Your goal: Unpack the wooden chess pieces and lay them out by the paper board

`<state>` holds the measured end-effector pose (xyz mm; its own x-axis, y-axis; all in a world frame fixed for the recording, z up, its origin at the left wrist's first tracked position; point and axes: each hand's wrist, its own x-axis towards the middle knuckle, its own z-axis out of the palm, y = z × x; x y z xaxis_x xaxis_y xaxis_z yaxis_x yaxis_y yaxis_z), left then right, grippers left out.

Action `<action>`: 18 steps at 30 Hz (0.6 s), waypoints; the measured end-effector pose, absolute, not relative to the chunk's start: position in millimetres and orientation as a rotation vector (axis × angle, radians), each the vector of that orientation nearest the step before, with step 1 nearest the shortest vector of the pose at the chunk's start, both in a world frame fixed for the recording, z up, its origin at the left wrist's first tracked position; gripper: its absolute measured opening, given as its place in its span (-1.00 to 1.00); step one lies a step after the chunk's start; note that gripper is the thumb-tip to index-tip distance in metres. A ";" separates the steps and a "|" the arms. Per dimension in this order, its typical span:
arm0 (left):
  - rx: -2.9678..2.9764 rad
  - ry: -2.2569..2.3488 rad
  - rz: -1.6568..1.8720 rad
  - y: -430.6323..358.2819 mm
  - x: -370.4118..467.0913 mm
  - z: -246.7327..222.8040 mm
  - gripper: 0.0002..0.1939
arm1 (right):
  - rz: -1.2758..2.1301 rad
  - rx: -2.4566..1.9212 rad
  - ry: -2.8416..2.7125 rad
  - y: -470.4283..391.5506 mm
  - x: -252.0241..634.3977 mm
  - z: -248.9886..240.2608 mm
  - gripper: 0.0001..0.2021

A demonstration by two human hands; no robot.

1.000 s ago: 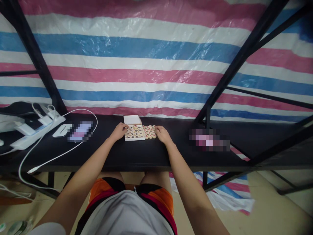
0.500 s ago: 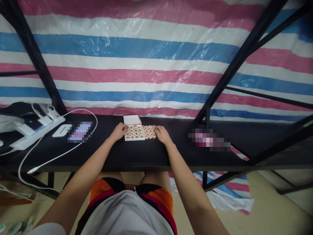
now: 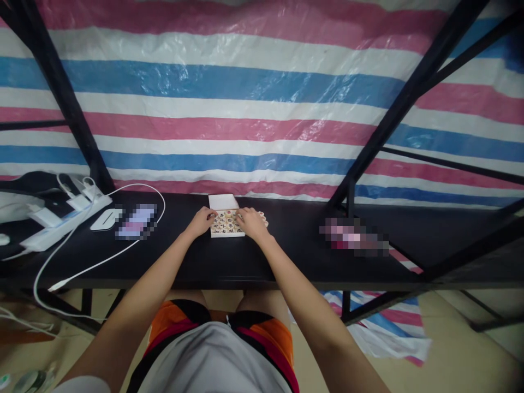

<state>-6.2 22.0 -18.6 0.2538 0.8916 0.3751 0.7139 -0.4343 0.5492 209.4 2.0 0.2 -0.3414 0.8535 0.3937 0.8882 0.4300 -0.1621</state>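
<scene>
A small white box (image 3: pixel 227 235) lies on the black desk, filled with round Chinese chess pieces (image 3: pixel 223 222) marked with black characters. Its lid (image 3: pixel 223 202) is tilted back behind it. My left hand (image 3: pixel 201 221) is closed at the box's left edge, fingertips curled over the rim. My right hand (image 3: pixel 251 222) reaches over the box's right side, its fingers pinched at the far right corner; a chess piece seems to be in them, mostly hidden. Loose chess pieces (image 3: pixel 266 219) lie right of the box, largely covered by this hand.
On the left are a white power strip (image 3: pixel 67 222) with chargers, a white card-like device (image 3: pixel 105 219), a blurred phone (image 3: pixel 136 221) and a white cable (image 3: pixel 102 263). A pixelated pink item (image 3: pixel 347 236) lies right. Black metal posts (image 3: pixel 368 147) and striped sheeting (image 3: pixel 229 131) stand behind.
My right hand has moved left from the loose pieces to over the box's right part. My left hand stays at the box's left edge. The view has shifted slightly.
</scene>
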 end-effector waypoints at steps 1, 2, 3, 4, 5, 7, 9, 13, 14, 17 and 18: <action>2.266 1.489 0.952 22.3 -6.2 -18.9 -0.75 | -0.118 -1.523 -2.259 5.0 204.5 1.2 -0.72; 2.270 1.486 0.952 22.6 -6.4 -19.3 -0.75 | -0.121 -1.565 -2.249 7.7 199.7 1.9 -0.71; 2.273 1.484 0.952 23.0 -6.5 -19.7 -0.75 | -0.119 -1.601 -2.244 10.0 195.2 2.4 -0.71; 2.274 1.484 0.953 23.4 -6.6 -20.2 -0.75 | -0.111 -1.627 -2.245 11.8 191.0 2.8 -0.70; 2.275 1.486 0.955 23.9 -6.6 -20.7 -0.75 | -0.099 -1.647 -2.249 13.3 187.0 3.1 -0.70; 2.274 1.491 0.960 24.6 -6.5 -21.6 -0.75 | -0.083 -1.679 -2.250 15.7 179.5 3.4 -0.69; 2.281 1.482 0.964 25.3 -6.4 -22.6 -0.75 | -0.095 -1.700 -2.238 18.0 172.9 3.3 -0.71; 2.283 1.474 0.967 26.5 -6.4 -24.3 -0.76 | -0.025 -1.655 -2.221 20.6 166.7 2.5 -0.80; 2.278 1.479 0.969 26.7 -6.5 -24.5 -0.76 | 0.018 -1.615 -2.206 20.3 169.1 2.5 -0.81; 2.272 1.483 0.970 26.1 -6.8 -24.1 -0.76 | 0.106 -1.473 -2.092 17.6 194.1 2.6 -0.80; 2.274 1.479 0.967 25.5 -6.9 -23.5 -0.75 | 0.120 -1.449 -2.032 16.6 208.8 2.0 -0.79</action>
